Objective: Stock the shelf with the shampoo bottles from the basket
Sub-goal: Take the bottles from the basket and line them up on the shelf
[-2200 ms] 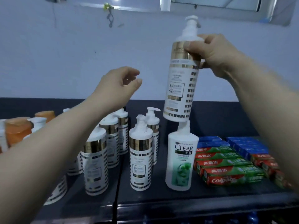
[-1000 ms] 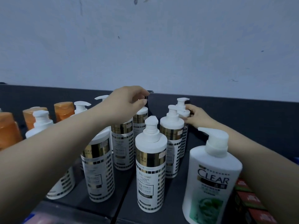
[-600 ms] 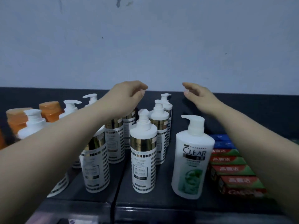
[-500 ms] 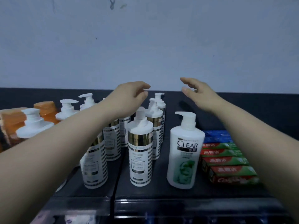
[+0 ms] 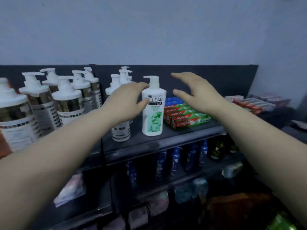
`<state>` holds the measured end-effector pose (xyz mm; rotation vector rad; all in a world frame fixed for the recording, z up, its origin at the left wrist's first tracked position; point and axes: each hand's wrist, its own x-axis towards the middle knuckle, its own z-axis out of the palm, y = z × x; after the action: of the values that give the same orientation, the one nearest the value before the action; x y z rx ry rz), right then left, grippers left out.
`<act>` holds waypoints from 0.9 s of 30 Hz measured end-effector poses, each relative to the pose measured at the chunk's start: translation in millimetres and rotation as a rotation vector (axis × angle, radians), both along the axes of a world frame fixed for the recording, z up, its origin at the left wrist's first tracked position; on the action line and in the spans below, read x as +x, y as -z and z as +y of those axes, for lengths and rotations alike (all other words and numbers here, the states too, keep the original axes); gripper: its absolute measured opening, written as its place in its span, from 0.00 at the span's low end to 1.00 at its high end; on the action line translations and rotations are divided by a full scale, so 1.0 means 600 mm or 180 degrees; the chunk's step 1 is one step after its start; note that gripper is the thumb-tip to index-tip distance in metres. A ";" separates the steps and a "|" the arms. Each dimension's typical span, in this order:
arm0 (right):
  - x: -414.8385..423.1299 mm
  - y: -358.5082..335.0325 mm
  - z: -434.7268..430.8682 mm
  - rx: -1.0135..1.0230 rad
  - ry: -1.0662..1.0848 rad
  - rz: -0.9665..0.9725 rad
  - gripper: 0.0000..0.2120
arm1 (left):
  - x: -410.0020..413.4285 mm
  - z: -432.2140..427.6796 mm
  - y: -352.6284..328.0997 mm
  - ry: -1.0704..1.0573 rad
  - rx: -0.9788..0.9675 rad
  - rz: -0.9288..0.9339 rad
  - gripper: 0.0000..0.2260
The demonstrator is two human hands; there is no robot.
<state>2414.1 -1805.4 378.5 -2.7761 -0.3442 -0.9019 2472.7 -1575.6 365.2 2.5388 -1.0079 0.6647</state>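
Several white pump bottles with gold bands (image 5: pixel 68 100) stand in rows on the dark top shelf (image 5: pixel 166 138). A white and green Clear shampoo bottle (image 5: pixel 153 112) stands upright near the shelf's front. My left hand (image 5: pixel 126 102) is just left of it, fingers loosely curved, thumb and fingertips at or near its shoulder; contact is unclear. My right hand (image 5: pixel 197 95) hovers to the bottle's right with fingers spread, holding nothing. The basket is out of view.
Red and green Colgate toothpaste boxes (image 5: pixel 186 116) lie right of the Clear bottle, with more boxes (image 5: pixel 254 103) farther right. Blue bottles (image 5: pixel 174 161) stand on the shelf below. Packets fill the lower shelves. A pale wall rises behind.
The bottle my right hand carried now stands in the back row and the hand has let go. Both hands moved to either side of the Clear bottle. The view dropped, showing lower shelves.
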 end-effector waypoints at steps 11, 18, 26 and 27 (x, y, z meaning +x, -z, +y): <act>-0.211 0.182 -0.041 -0.0159 0.0779 0.0461 0.26 | -0.107 -0.073 0.190 0.0543 0.0045 0.0498 0.23; -0.331 0.337 -0.120 0.0096 0.1275 0.0863 0.25 | -0.175 -0.181 0.348 0.0937 0.0075 0.1213 0.23; -0.459 0.503 -0.235 0.0536 0.1476 0.1255 0.25 | -0.284 -0.315 0.517 0.1061 0.0161 0.1851 0.22; -0.472 0.527 -0.250 0.0629 0.1494 0.1300 0.25 | -0.298 -0.328 0.539 0.1032 0.0177 0.1942 0.22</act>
<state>2130.7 -1955.4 62.5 -2.7980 0.4513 -0.3907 2294.1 -1772.3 42.1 2.3029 -1.1604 -0.2225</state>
